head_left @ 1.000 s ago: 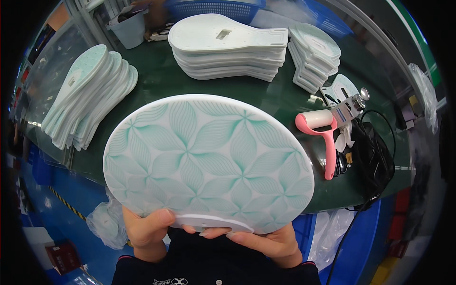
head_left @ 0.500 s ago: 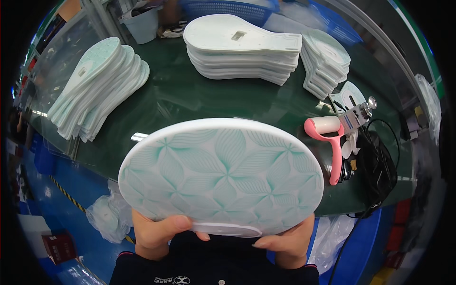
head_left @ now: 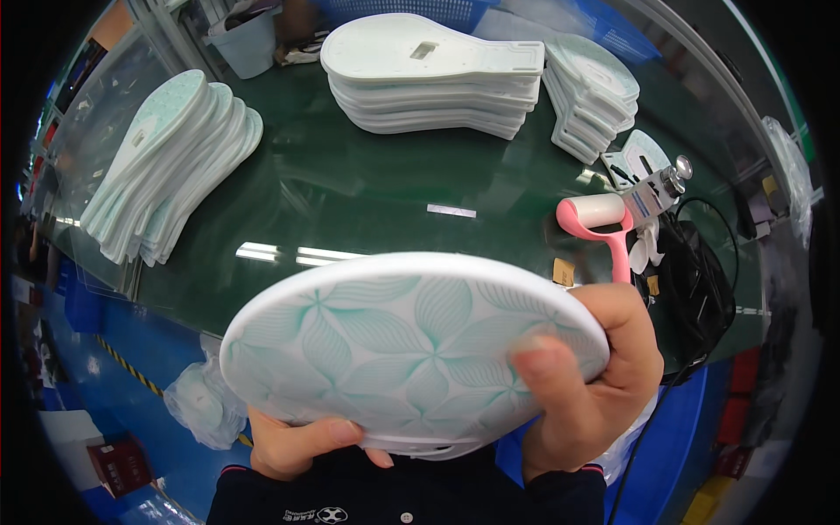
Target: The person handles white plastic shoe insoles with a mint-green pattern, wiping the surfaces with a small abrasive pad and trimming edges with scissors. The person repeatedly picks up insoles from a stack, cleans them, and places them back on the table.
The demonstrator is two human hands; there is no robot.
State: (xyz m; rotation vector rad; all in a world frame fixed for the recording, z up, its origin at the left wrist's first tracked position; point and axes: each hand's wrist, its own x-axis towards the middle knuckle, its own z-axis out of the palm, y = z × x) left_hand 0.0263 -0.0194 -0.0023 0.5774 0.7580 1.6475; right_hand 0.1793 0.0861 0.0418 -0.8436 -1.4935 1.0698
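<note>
A white panel (head_left: 420, 350) with a rounded rim and a pale green leaf pattern is tilted up in front of me. My left hand (head_left: 302, 444) grips its lower left edge, thumb on the near side. At the right end, my right hand (head_left: 599, 381) is closed around the rim. Its thumb, a little blurred, lies over the patterned face, and its fingers go behind the edge. The panel's far side is hidden from view.
White paddle-shaped panels stand stacked at the left (head_left: 166, 166), back middle (head_left: 433, 79) and back right (head_left: 595, 92) of the green table (head_left: 350, 197). On the right are a pink-handled lint roller (head_left: 599, 214), a pump bottle (head_left: 652, 192) and a black bag (head_left: 696, 289).
My right hand has moved up from the panel's lower right edge to its right rim, thumb over the face. The panel has dropped slightly and tilted. My left hand keeps its hold.
</note>
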